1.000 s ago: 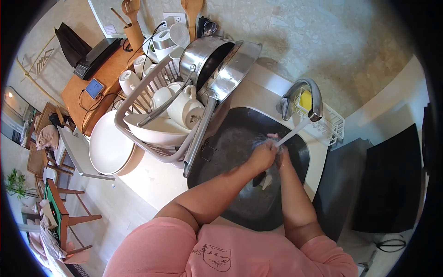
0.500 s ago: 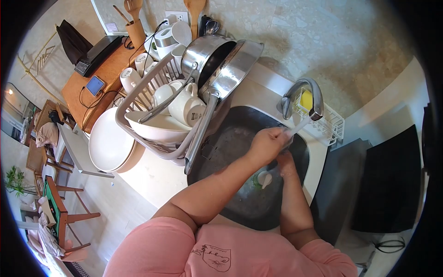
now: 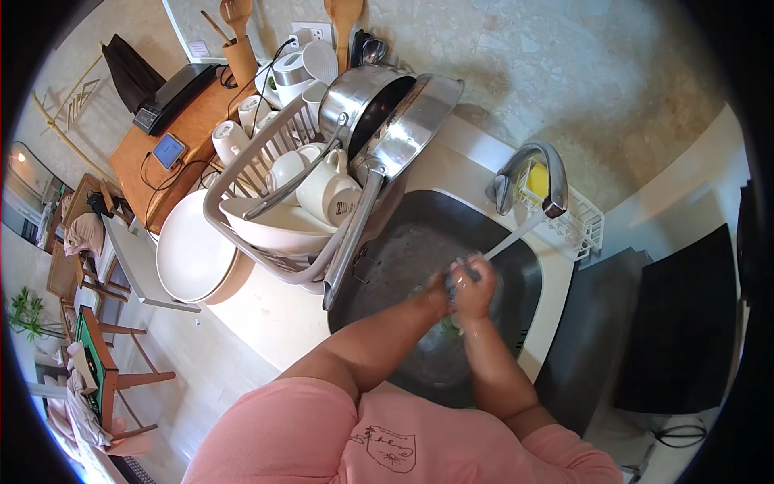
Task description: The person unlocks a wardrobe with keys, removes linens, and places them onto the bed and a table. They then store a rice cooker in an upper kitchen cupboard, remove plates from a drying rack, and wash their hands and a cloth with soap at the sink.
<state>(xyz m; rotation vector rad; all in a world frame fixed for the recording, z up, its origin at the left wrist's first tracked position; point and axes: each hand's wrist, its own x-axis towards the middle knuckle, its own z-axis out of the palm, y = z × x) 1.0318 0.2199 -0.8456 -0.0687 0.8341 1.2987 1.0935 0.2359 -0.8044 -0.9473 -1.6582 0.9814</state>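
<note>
Both my hands are close together over the dark sink [image 3: 387, 250]. My right hand [image 3: 476, 289] is closed, its fingers bent round a small greyish, wet-looking thing [image 3: 469, 275] that I cannot make out. My left hand [image 3: 438, 295] presses in from the left against the same thing, its fingers curled and partly hidden. A stream of water [image 3: 516, 235] runs from the curved metal faucet [image 3: 551, 173] down to the hands. Below them a small green thing [image 3: 450, 326] lies in the sink, mostly covered by the hands and wrists.
Left of the sink, a dish rack [image 3: 242, 165] holds white mugs and bowls, with a saucepan [image 3: 355, 97] and a metal pan [image 3: 419, 121] on top. White plates [image 3: 193, 246] stand beside it. Behind the faucet, a white wire caddy [image 3: 587, 224] holds a yellow sponge [image 3: 538, 179].
Both hands have moved down and left, away from the faucet's mouth. The left hand has gone from above the right hand to its left side. More of the water stream now shows.
</note>
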